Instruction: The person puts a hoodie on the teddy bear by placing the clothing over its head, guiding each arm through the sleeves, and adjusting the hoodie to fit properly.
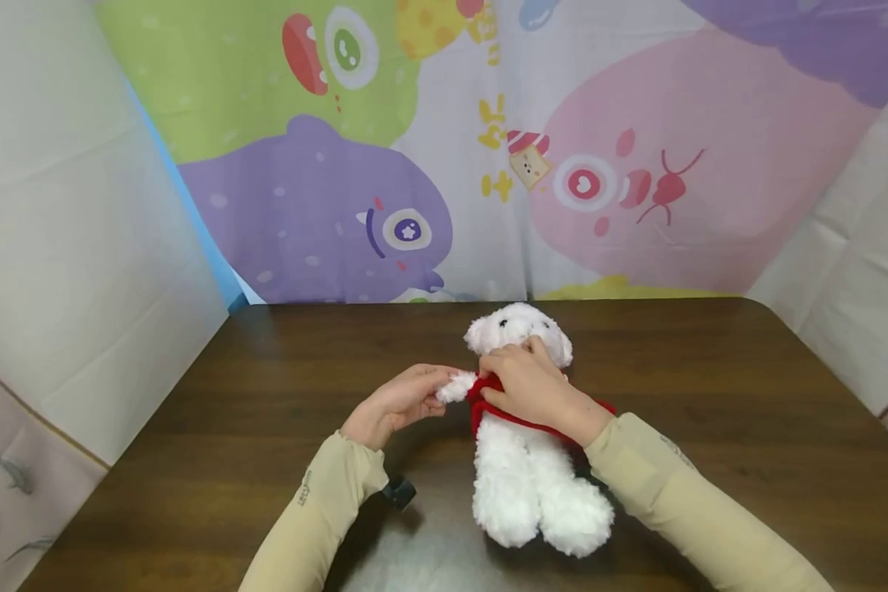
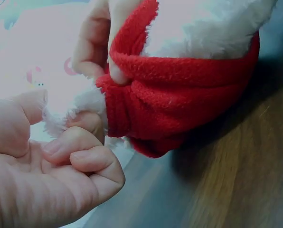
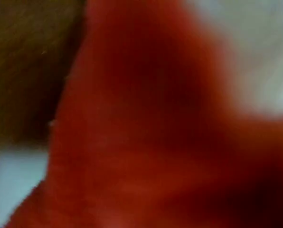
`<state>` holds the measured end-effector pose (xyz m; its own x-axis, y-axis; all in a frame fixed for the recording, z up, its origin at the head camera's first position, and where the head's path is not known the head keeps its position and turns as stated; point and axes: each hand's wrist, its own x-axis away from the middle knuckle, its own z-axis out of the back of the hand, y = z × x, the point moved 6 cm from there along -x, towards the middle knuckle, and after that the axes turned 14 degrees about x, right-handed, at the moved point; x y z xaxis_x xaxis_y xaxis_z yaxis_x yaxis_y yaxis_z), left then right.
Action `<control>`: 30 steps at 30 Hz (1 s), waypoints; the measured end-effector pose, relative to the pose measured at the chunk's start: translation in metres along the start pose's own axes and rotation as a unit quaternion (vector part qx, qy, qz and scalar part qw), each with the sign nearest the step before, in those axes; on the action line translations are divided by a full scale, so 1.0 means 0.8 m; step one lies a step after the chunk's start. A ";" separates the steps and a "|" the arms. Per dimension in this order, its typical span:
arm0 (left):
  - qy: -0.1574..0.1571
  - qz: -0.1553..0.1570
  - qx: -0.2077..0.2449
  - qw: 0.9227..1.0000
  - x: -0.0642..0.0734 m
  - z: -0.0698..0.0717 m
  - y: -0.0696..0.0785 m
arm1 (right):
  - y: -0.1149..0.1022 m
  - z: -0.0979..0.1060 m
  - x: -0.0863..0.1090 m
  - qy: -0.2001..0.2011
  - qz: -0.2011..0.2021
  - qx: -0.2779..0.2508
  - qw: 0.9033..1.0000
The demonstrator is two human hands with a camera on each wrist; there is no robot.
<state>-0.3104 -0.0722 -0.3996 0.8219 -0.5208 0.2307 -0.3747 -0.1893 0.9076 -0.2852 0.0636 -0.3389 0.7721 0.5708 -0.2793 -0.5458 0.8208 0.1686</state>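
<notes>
A white plush bear (image 1: 508, 485) lies on its back, head toward the far edge and legs toward me. Red fleece clothing (image 2: 193, 97) is round its body, bunched at the chest. My left hand (image 1: 403, 399) pinches the bear's fluffy paw (image 2: 77, 102), which pokes out of the red sleeve (image 2: 117, 109). Across the chest, my right hand (image 1: 533, 386) grips the cloth near that sleeve, its fingers at the cuff side in the left wrist view. Blurred red cloth (image 3: 132, 142) fills most of the right wrist view, hiding the right fingers there.
Under the bear is a dark brown wooden table (image 1: 289, 345). A cartoon-printed curtain (image 1: 481, 247) hangs behind its far edge, with pale cloth walls (image 1: 67, 205) at the sides. A small black device (image 1: 399, 492) sits at my left wrist.
</notes>
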 end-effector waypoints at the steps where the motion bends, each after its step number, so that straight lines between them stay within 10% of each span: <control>1: 0.004 -0.003 0.002 1.000 -0.001 0.001 -0.001 | -0.001 -0.002 0.002 -0.002 0.007 -0.001 1.000; 8: 0.075 0.004 -0.067 0.995 -0.006 0.010 -0.006 | -0.008 -0.013 0.027 -0.052 0.069 -0.086 0.992; 14: 0.046 -0.024 -0.194 0.980 -0.005 -0.004 -0.001 | -0.010 -0.008 0.035 -0.024 0.101 -0.128 0.986; 25: 0.158 -0.075 -0.199 0.964 0.000 0.005 0.012 | -0.017 -0.004 0.041 -0.017 0.154 -0.154 0.976; 30: 0.147 -0.054 -0.222 0.962 0.005 0.011 0.010 | 0.008 0.007 0.050 0.023 0.065 -0.261 0.963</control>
<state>-0.3137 -0.0834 -0.3949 0.9561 -0.2473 0.1575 -0.1146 0.1791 0.9771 -0.2564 0.0918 -0.3440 0.6770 0.6573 -0.3311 -0.7358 0.6125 -0.2887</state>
